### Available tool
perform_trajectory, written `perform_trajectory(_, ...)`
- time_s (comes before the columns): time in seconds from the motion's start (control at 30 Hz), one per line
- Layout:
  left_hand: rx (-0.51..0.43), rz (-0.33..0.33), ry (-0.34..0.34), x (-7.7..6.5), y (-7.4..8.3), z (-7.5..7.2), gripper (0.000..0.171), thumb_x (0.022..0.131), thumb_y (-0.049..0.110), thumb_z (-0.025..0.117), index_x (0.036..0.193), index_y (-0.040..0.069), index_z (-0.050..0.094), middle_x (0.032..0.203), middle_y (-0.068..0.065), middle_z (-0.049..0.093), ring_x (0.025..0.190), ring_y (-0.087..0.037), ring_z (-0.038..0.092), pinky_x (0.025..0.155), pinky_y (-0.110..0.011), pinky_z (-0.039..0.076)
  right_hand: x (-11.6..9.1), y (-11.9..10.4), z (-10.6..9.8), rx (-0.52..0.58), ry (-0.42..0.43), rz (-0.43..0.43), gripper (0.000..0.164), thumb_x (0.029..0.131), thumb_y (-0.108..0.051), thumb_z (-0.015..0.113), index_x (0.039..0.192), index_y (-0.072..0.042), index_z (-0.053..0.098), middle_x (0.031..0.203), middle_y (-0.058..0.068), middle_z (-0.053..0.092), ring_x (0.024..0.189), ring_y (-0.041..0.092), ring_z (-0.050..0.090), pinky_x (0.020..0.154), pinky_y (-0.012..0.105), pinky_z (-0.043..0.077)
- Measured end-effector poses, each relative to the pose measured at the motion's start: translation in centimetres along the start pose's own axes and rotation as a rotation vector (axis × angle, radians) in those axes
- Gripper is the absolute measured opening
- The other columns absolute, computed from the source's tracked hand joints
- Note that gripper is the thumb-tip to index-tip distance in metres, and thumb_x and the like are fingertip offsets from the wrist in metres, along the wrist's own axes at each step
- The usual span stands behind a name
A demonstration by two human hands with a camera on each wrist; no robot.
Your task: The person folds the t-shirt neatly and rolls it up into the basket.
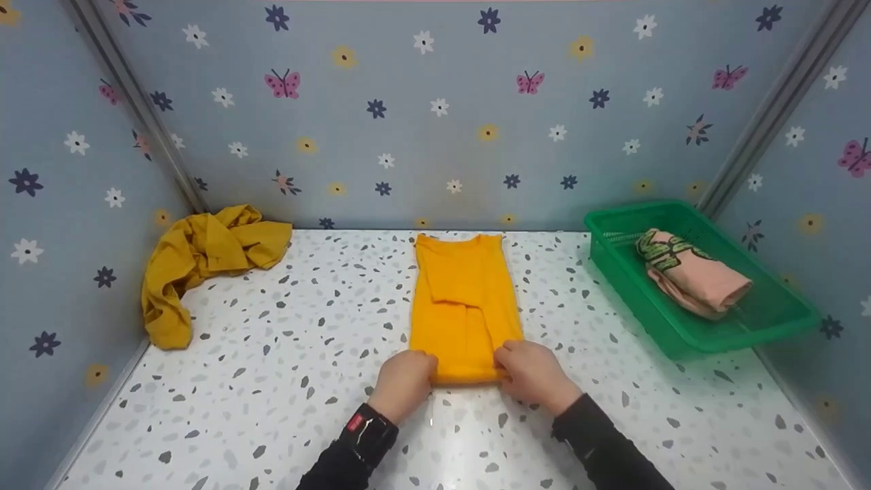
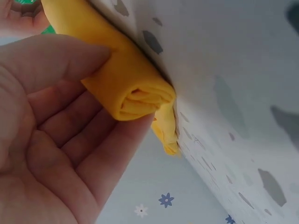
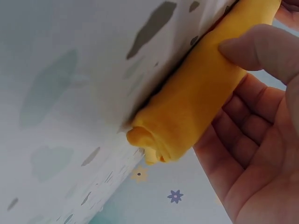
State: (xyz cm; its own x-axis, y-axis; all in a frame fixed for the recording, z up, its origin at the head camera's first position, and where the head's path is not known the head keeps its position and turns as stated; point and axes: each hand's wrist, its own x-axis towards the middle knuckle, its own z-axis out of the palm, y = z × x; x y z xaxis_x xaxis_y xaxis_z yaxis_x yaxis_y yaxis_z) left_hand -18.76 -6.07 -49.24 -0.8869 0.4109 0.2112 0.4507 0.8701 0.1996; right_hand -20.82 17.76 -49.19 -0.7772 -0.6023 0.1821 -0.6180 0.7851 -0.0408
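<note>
From where I stand, a far wall [image 1: 408, 75], a left wall [image 1: 61, 224] and a right wall [image 1: 840, 224] close the place in, all grey-blue and printed with white, navy and yellow flowers [image 1: 489, 20] and pink butterflies [image 1: 282, 84]. Grey metal strips [image 1: 146, 112] run up both far corners. Between them spreads a white table [image 1: 272, 381], speckled with grey chips, a soft glare [image 1: 446, 469] lying near its middle front.

In the head view, the left hand [image 1: 405, 381] and right hand [image 1: 534, 374] cover the lower corners of a yellow shirt [image 1: 463, 333] — black sleeves [image 1: 337, 468] cropped by the bottom edge. The red label [image 1: 355, 422] on a wrist strap [image 1: 374, 439] is too small to read; a pink garment [image 1: 704, 279] hides part of a basket's floor [image 1: 765, 320].
</note>
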Motion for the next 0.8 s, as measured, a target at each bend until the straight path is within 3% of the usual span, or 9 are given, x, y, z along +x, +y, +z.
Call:
perform_trajectory(0.5,-0.170,0.020,-0.075,-1.0,-0.6,-0.2,0.014,0.071,0.001,0.062,0.069,0.014,0.059,0.061,0.007,0.047,0.056,-0.013,0.044,0.056,-0.029,0.040,-1.4,0.5,0.0,0.120,-0.056,-0.012,0.019,0.068,-0.015,0.070,0.084,-0.019,0.060,0.074,-0.009,0.048,0.064,0.012,0.044,0.063,0.028,0.042)
perform_trajectory(0.8,-0.219,0.050,-0.106,-1.4,-0.6,-0.6,0.011,0.070,0.003,0.063,0.073,0.014,0.063,0.062,0.009,0.050,0.056,-0.011,0.044,0.055,-0.028,0.040,-1.9,0.6,-0.3,0.176,-0.126,-0.007,0.017,0.068,-0.017,0.069,0.082,-0.020,0.059,0.072,-0.011,0.046,0.063,0.011,0.043,0.062,0.027,0.040)
